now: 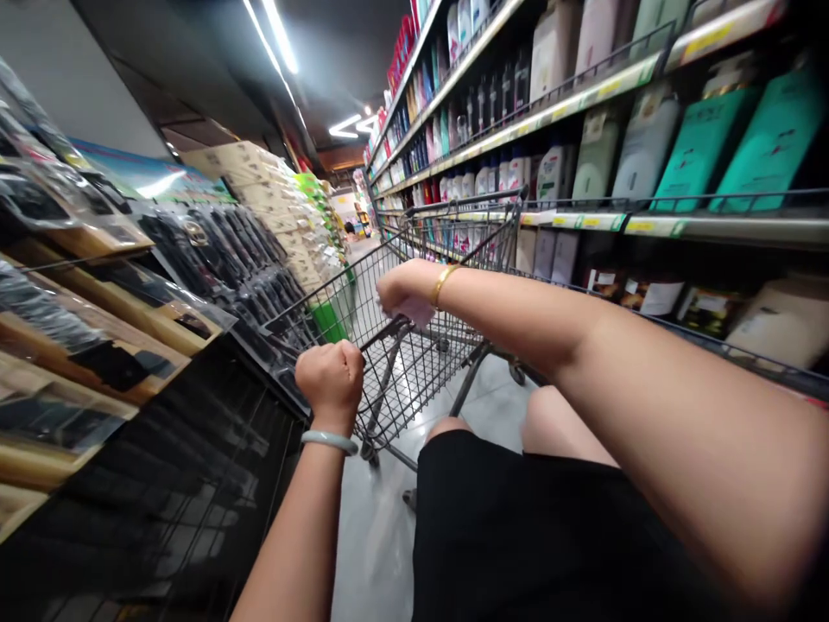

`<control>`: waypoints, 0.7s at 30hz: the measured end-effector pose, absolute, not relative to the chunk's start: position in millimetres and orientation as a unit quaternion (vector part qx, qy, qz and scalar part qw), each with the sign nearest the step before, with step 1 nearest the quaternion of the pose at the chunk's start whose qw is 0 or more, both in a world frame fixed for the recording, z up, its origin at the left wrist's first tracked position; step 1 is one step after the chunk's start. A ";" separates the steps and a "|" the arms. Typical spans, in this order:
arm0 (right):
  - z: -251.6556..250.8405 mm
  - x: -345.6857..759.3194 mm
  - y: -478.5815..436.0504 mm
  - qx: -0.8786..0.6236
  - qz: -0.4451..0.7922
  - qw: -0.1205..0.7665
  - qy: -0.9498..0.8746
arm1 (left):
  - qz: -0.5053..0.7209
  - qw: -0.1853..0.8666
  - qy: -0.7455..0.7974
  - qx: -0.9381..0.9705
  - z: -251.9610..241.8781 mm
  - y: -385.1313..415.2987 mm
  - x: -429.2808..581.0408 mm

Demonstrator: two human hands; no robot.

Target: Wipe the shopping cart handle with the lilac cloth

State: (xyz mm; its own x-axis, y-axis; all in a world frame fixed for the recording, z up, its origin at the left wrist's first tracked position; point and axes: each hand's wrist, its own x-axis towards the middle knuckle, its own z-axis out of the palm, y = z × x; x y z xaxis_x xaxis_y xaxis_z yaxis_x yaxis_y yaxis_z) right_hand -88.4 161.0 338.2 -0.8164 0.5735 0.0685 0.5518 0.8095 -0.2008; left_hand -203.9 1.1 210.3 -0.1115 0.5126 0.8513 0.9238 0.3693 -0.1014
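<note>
A dark wire shopping cart (467,380) stands in front of me, its basket showing only bare wire mesh and the floor through it. My left hand (330,380) is closed in a fist round the near left end of the cart handle (384,333). Farther along the same bar, my right hand (408,283) bends down over it with fingers curled. A pale pinkish piece (418,309), perhaps paper, shows under the right palm; its kind is unclear. A pale bangle (329,442) circles the left wrist, and a gold bracelet (443,285) the right.
Shelves (583,220) of shampoo-like bottles and teal pump bottles (705,142) line the right side. Packaged kitchen tools (220,259) hang on the left above a dark glossy base (194,484). Between them the grey tiled floor (376,536) runs down a narrow aisle.
</note>
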 end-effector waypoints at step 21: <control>166.2 -67.0 92.9 -0.293 0.110 0.537 -0.784 | -0.272 0.395 -0.747 -0.461 210.2 13.9 -202.0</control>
